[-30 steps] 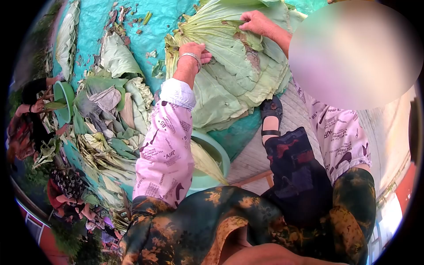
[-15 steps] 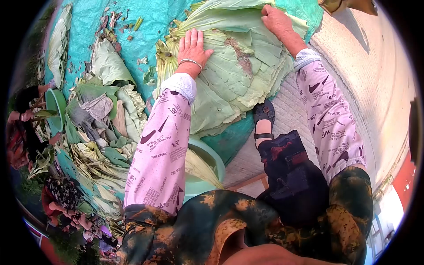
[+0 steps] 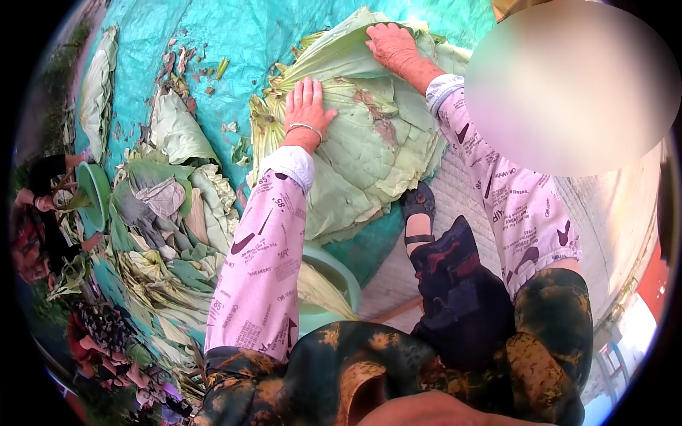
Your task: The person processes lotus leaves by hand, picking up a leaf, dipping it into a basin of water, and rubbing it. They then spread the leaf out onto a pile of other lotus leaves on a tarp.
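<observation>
A thick stack of large, pale green leaves lies in front of me, with yellowish stalk ends on its left side. My left hand rests flat on the stack, fingers extended, pressing near the stalk ends. At the far edge, my right hand has its fingers curled on the top leaf, which looks raised and folded there. The fingertips of that hand are partly hidden. A brown, withered patch marks the stack between my hands.
Under the leaves spreads a turquoise tarp. A pale green basin with a leaf in it stands near my knees. Loose, wilted leaves are heaped at left. Beyond them a person's hands are beside a green basin.
My right hand has moved left along the far edge, drawing the top leaf over with it. My left hand stays flat on the stack. The view has tilted slightly upward.
</observation>
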{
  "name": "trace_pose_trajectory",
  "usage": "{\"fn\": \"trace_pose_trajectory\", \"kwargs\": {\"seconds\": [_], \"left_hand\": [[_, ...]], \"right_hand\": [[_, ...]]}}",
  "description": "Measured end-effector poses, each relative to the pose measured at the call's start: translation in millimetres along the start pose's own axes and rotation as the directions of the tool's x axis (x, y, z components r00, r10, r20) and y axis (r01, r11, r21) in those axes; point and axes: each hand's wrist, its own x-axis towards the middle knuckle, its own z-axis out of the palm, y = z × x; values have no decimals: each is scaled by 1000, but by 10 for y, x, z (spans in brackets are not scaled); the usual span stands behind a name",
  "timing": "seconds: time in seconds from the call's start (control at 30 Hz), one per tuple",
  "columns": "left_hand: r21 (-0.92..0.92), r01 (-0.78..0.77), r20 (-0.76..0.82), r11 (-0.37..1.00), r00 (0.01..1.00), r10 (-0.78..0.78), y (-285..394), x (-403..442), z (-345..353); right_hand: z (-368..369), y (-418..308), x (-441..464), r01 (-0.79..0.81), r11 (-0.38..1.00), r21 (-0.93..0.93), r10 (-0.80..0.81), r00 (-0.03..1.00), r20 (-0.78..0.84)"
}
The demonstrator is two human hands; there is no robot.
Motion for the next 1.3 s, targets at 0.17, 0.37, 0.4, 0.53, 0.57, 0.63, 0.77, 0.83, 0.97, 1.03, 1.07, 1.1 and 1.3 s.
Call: {"fn": "trace_pose_trajectory", "kwargs": {"seconds": [0.17, 0.37, 0.4, 0.53, 0.57, 0.63, 0.77, 0.83, 0.97, 1.03, 1.07, 1.1, 1.3], "left_hand": [[-27, -5, -4, 1000, 1000, 4, 2, 4, 11], [-9, -2, 7, 1000, 1000, 2, -16, 21, 32], [-6, 1, 7, 1000, 1000, -1, -18, 26, 42], [-9, 10, 30, 1000, 999, -10, -8, 39, 37], [-13, 6, 30, 1000, 1000, -6, 6, 31, 28], [-14, 4, 32, 1000, 999, -4, -8, 36, 16], [-11, -32, 1, 999, 999, 32, -46, 27, 37], [-17, -26, -8, 1000, 1000, 26, -39, 34, 20], [7, -19, -9, 1000, 1000, 19, -30, 30, 23], [20, -21, -6, 1000, 1000, 21, -35, 34, 36], [19, -18, -2, 1000, 1000, 18, -41, 44, 49], [19, -16, 1, 1000, 1000, 16, -43, 51, 58], [12, -16, 6, 1000, 1000, 16, -33, 33, 24]], "right_hand": [[92, 129, 89, -136, 989, -56, 137, 991, 7], [213, 486, -1, -275, 952, -131, 261, 958, -118], [207, 460, 28, -272, 956, -114, 246, 949, -196], [222, -30, 121, 115, 990, 77, -81, 933, -351], [328, -141, 92, 312, 933, 180, -228, 899, -374], [461, -103, -12, 285, 947, 150, -252, 946, -206], [322, 581, -182, -128, 992, -20, 125, 985, -121], [235, 788, -193, -148, 989, -20, 145, 982, -121], [-117, 54, -570, 218, 932, 291, -118, 939, -324], [3, -473, -949, 418, 755, 506, -349, 909, -230], [116, -622, -1086, 450, 766, 459, -411, 892, -189], [218, -702, -1167, 484, 772, 411, -470, 871, -144], [317, -530, -871, 334, 929, 158, -316, 940, -131]]}}
